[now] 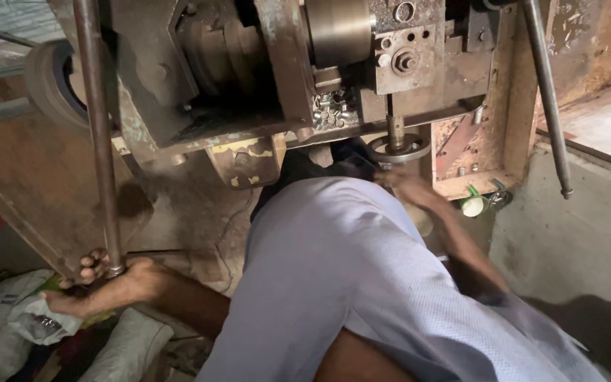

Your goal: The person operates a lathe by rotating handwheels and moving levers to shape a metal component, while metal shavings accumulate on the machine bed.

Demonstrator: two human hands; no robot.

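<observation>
Now my left hand (100,283) wraps its fingers around the upright rod (97,141), which runs straight up from them; my right hand (408,187), blurry, reaches just under the round wheel (399,149), grip unclear.

The person wears a pale lavender-grey shirt (362,283) of thin woven cloth with a fine dotted or pin-check texture, loose and creased across the back and shoulders. The shirt fills the middle and lower part of the view. Its sleeves end high, so both arms are bare from about the elbow down. The left arm (178,297) is lean, with the left hand (97,279) bare: no glove, ring or watch shows. The right arm (461,240) is likewise uncovered; the right hand (404,185) is blurred, so any wristwear there cannot be told, though it seems bare. A dark patch at the collar may be hair or shadow.
</observation>
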